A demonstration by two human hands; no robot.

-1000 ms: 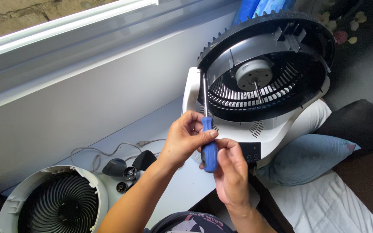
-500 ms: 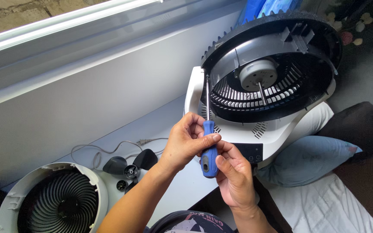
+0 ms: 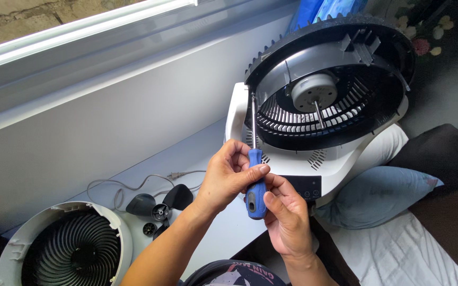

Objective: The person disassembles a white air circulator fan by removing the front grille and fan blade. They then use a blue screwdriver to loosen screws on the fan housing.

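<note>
White plastic round fan grille with spiral slats (image 3: 64, 251) lying flat at far left, front face up. Just right of it, a black three-bladed fan propeller (image 3: 157, 204) and a small black round cap (image 3: 149, 229), with a thin grey power cord (image 3: 133, 185) looping behind on the pale window ledge (image 3: 197, 153).

Further right, the left hand (image 3: 229, 177) closed around the upper end of the blue-handled long-shank screwdriver (image 3: 256, 182), thumb pressed across the handle front, fingers curled behind. Beside and below it, the right hand (image 3: 287, 217) wrapped on the lower end of the same handle, fingertips clamped on the blue grip. Both hands touching each other, neither one free.

Long axis of the screwdriver near upright in the head view, handle low, steel shank running straight up and away from both hands. Tip meeting the left inner edge of the black round rear fan housing (image 3: 329, 79), right at the rim; the exact screw under the tip too small to tell. Left hand nearer the tip, right hand nearer the butt of the handle.

Inside the housing, a grey round motor with bare shaft (image 3: 314, 92), well right of the tip. Below, the white fan body with dark control panel (image 3: 303, 169). At far right, a pale blue cushion (image 3: 377, 196) on a white sheet
</note>
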